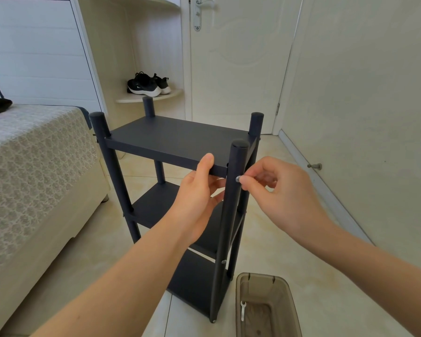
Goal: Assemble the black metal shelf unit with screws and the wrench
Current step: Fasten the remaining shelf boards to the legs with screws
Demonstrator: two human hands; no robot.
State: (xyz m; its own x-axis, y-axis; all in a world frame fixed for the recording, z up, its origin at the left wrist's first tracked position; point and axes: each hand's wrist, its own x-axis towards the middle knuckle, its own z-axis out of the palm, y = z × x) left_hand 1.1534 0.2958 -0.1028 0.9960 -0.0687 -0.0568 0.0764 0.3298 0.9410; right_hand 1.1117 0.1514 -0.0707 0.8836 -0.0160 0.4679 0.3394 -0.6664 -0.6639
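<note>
- One bed lay at the far left, with shoes on a ledge behind.
- Shelf stood upright on the floor, mid-frame.
- Left hand gripped the top board at its front edge, thumb above, fingers curled beneath.
- Screw sat in the front right post, level with that board.
- Right hand pinched the screw with its fingertips.
- Wrench lay in a bin at the lower right, just beside the shelf's foot.
</note>
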